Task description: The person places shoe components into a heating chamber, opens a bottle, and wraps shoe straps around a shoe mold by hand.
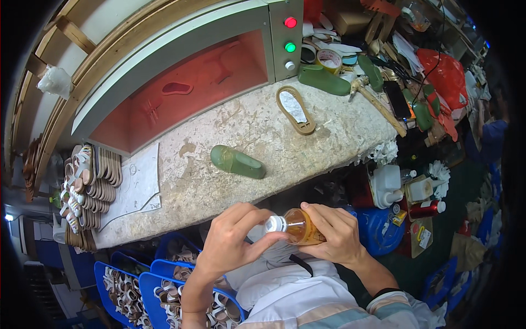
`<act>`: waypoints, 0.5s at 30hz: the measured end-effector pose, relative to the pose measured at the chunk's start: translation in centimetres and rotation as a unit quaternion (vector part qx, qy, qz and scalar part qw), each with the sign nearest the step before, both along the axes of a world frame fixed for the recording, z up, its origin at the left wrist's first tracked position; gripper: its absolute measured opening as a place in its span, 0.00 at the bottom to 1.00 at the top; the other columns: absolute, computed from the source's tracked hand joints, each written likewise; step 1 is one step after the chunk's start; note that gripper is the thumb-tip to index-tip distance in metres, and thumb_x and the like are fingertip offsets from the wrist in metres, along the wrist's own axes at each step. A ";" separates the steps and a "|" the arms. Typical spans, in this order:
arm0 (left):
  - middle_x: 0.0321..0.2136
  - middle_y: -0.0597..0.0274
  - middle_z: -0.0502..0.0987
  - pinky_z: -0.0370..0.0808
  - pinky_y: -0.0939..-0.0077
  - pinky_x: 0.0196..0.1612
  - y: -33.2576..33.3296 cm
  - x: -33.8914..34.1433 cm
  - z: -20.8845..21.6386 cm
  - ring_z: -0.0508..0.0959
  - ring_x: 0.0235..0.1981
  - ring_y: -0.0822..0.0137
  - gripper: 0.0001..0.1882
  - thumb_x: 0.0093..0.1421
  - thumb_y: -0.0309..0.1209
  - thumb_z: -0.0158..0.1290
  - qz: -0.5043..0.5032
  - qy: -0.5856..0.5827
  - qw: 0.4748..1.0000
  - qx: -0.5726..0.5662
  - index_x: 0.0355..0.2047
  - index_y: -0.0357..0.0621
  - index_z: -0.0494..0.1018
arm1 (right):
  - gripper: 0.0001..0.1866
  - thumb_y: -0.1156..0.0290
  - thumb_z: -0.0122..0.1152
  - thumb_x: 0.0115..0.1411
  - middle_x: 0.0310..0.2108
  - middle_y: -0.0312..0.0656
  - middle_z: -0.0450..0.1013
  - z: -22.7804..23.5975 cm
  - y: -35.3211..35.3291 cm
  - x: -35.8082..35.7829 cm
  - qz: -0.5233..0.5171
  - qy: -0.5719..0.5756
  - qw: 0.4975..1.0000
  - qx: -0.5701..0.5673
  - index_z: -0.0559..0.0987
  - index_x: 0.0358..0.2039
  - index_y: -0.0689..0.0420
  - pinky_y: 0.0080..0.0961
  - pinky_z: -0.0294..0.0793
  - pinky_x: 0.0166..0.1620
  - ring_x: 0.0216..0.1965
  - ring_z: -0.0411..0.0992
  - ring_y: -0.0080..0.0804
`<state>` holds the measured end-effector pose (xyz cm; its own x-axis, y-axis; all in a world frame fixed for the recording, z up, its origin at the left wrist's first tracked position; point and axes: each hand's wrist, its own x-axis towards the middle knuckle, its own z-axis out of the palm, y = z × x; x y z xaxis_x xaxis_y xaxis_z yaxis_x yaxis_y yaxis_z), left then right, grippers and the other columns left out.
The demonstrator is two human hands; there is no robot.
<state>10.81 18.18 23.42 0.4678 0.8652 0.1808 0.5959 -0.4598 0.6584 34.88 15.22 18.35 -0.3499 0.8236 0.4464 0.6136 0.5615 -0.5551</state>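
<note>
My right hand [334, 233] is wrapped round a clear plastic bottle [297, 226] with amber liquid and an orange-yellow label. The bottle lies tilted in front of my body, its neck toward the left. At that end, the thumb and fingers of my left hand [233, 233] close on the white bottle cap [275, 223]. Whether the cap is loose from the neck, I cannot tell. Beyond my hands, a green shoe last [238, 162] lies on the worn worktable [192, 192]. Farther back is a tan shoe sole [296, 109] with a white middle.
A grey machine [170, 55] with a red window stands along the back. Stacked sandal parts [90, 192] sit at the table's left end. A hammer [378, 107], tape roll [329, 59] and more lasts crowd the right. Blue baskets [145, 288] of sandals stand below left.
</note>
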 end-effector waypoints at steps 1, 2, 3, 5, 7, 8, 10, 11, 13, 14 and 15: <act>0.27 0.60 0.78 0.75 0.73 0.30 0.3 0.1 -0.1 0.79 0.28 0.64 0.23 0.46 0.37 0.71 -0.023 -0.039 0.999 0.025 0.40 0.39 0.81 | 0.45 0.65 0.78 0.32 0.42 0.44 0.78 0.1 0.1 0.0 -0.002 0.001 1.000 -0.003 0.75 0.56 0.60 0.30 0.77 0.38 0.36 0.79 0.37; 0.27 0.59 0.79 0.76 0.73 0.31 0.5 0.2 -0.1 0.79 0.27 0.64 0.23 0.46 0.36 0.72 -0.047 -0.079 0.994 0.051 0.40 0.39 0.81 | 0.45 0.65 0.79 0.32 0.42 0.44 0.78 0.2 0.1 0.1 -0.003 0.002 1.000 -0.006 0.76 0.56 0.60 0.30 0.77 0.38 0.36 0.79 0.37; 0.27 0.59 0.79 0.76 0.73 0.31 0.4 0.1 -0.3 0.79 0.27 0.64 0.23 0.46 0.36 0.72 -0.047 -0.078 0.995 0.050 0.40 0.39 0.81 | 0.45 0.65 0.79 0.32 0.42 0.44 0.78 0.1 0.1 0.2 -0.003 0.003 1.000 -0.006 0.76 0.56 0.60 0.30 0.77 0.38 0.36 0.79 0.37; 0.28 0.58 0.79 0.77 0.74 0.33 0.2 -0.1 -0.5 0.79 0.27 0.66 0.23 0.45 0.35 0.73 -0.065 -0.135 0.989 -0.016 0.40 0.38 0.81 | 0.45 0.65 0.79 0.31 0.42 0.44 0.78 -0.1 0.0 0.3 0.028 0.027 0.998 -0.042 0.76 0.55 0.60 0.30 0.77 0.38 0.37 0.79 0.37; 0.28 0.58 0.80 0.77 0.76 0.33 0.3 -0.1 0.0 0.79 0.27 0.67 0.22 0.45 0.35 0.73 -0.050 -0.134 0.989 -0.034 0.39 0.37 0.81 | 0.45 0.65 0.79 0.31 0.42 0.43 0.78 -0.3 -0.3 0.2 0.025 0.034 0.998 -0.041 0.76 0.55 0.60 0.30 0.77 0.38 0.37 0.79 0.37; 0.28 0.59 0.80 0.77 0.77 0.33 0.3 0.0 0.1 0.79 0.27 0.68 0.21 0.46 0.34 0.73 -0.036 -0.133 0.989 -0.051 0.38 0.37 0.81 | 0.45 0.65 0.79 0.30 0.43 0.43 0.77 -0.4 -0.4 0.1 0.022 0.039 0.998 -0.040 0.76 0.55 0.60 0.30 0.77 0.38 0.37 0.79 0.37; 0.27 0.59 0.80 0.76 0.78 0.32 0.1 0.3 -0.1 0.79 0.27 0.69 0.19 0.46 0.34 0.73 -0.005 -0.118 0.991 -0.064 0.35 0.37 0.81 | 0.45 0.65 0.79 0.30 0.43 0.44 0.77 -0.5 -0.4 0.1 0.005 0.024 0.999 -0.030 0.76 0.55 0.60 0.30 0.77 0.38 0.38 0.79 0.37; 0.25 0.60 0.79 0.76 0.79 0.31 -0.1 0.4 -0.1 0.79 0.26 0.70 0.18 0.46 0.34 0.73 0.028 -0.105 0.991 -0.075 0.32 0.36 0.80 | 0.45 0.64 0.79 0.30 0.43 0.44 0.77 -0.4 -0.4 0.0 -0.008 0.005 1.000 -0.019 0.77 0.54 0.59 0.30 0.77 0.39 0.38 0.79 0.38; 0.25 0.60 0.79 0.75 0.79 0.30 -0.5 0.5 -0.4 0.79 0.25 0.71 0.17 0.46 0.34 0.73 0.061 -0.074 0.993 -0.069 0.30 0.36 0.79 | 0.45 0.64 0.79 0.30 0.43 0.45 0.77 -0.7 -0.3 -0.3 -0.021 -0.013 1.000 0.006 0.77 0.54 0.59 0.30 0.77 0.39 0.39 0.79 0.38; 0.24 0.61 0.79 0.75 0.80 0.29 -0.7 0.6 -0.7 0.79 0.25 0.71 0.17 0.46 0.34 0.73 0.095 -0.043 0.993 -0.061 0.27 0.36 0.78 | 0.45 0.63 0.79 0.30 0.43 0.45 0.77 -0.8 -0.2 -0.3 -0.033 -0.031 0.998 0.033 0.77 0.54 0.58 0.30 0.77 0.39 0.39 0.79 0.39; 0.24 0.61 0.79 0.75 0.80 0.29 -0.9 0.6 -1.0 0.79 0.25 0.71 0.17 0.46 0.34 0.73 0.096 -0.041 0.993 -0.061 0.27 0.36 0.78 | 0.45 0.63 0.79 0.30 0.43 0.45 0.77 -0.9 -0.1 -0.4 -0.032 -0.030 0.999 0.033 0.77 0.54 0.58 0.30 0.77 0.39 0.39 0.79 0.39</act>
<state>11.43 17.32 22.46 0.2805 0.9547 0.0995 0.6063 -0.2566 0.7527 34.53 15.07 17.48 -0.3243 0.8151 0.4801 0.6803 0.5536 -0.4803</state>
